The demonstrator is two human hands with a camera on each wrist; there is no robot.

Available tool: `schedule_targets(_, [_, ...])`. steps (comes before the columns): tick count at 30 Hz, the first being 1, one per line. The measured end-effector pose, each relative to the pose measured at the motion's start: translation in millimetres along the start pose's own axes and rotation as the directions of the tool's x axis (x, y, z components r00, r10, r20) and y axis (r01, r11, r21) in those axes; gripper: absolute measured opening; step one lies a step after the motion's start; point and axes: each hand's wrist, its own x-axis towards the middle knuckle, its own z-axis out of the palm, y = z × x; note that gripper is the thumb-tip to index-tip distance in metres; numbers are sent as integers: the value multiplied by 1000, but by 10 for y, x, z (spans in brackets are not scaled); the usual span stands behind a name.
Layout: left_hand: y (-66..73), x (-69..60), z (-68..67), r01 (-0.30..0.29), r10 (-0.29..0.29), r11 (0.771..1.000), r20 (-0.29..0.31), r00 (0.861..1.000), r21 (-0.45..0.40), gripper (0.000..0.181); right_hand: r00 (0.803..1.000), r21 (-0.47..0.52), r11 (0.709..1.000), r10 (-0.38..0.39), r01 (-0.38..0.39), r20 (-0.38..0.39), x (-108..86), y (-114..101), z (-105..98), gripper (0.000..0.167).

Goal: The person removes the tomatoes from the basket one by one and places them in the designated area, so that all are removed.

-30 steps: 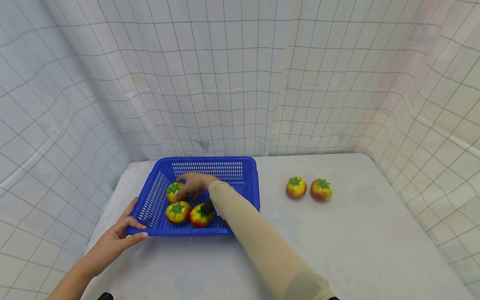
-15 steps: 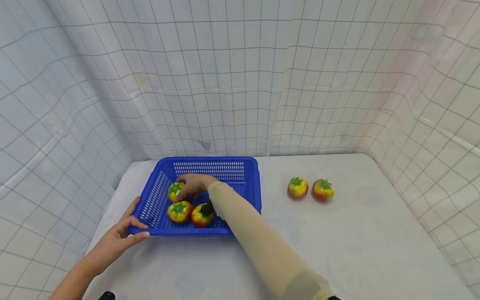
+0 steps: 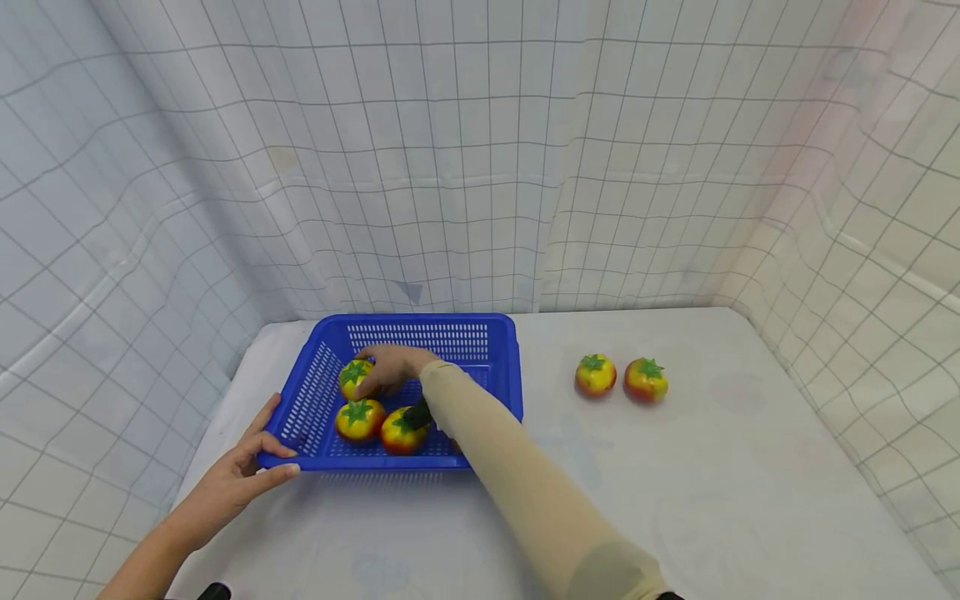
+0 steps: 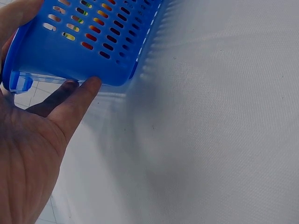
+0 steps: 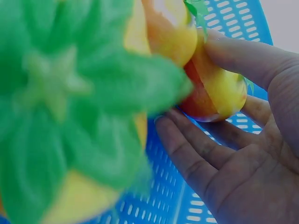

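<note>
A blue plastic basket with slotted walls stands at the left of the table. My left hand grips its near left corner, thumb against the front wall and fingers at the rim. Inside the basket my right hand holds a yellow-and-red, tomato-like fruit with a green leafy top, thumb on one side and fingers around the other. A second such fruit lies just in front of it. Right of that sits a third fruit, partly behind the dark wrist strap. Another is mostly hidden under my right sleeve.
Two more of these fruits, the left one and the right one, lie side by side on the white table, right of the basket. Gridded white curtains close off the back and both sides.
My right hand and the fruit it holds have shifted slightly back and to the right within the basket. My left hand keeps its grip on the corner.
</note>
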Motion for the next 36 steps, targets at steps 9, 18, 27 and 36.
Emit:
schedule_targets(9, [11, 17, 5, 16, -16, 1000, -2, 1000, 26, 22, 998, -6, 999, -52, 52, -18, -42, 49, -131, 71])
schedule_targets(18, [-3, 19, -3, 17, -17, 999, -1, 1000, 29, 22, 996, -3, 997, -82, 82, -24, -138, 51, -218, 69])
schedule_targets(27, [-17, 16, -5, 4, -4, 1000, 2, 1000, 18, 21, 994, 10, 994, -112, 112, -14, -214, 47, -315, 70])
schedule_targets(36, [-40, 20, -5, 4, -4, 1000, 10, 1000, 11, 21, 985, 90, 984, -157, 151, 65, -312, 78, -453, 70])
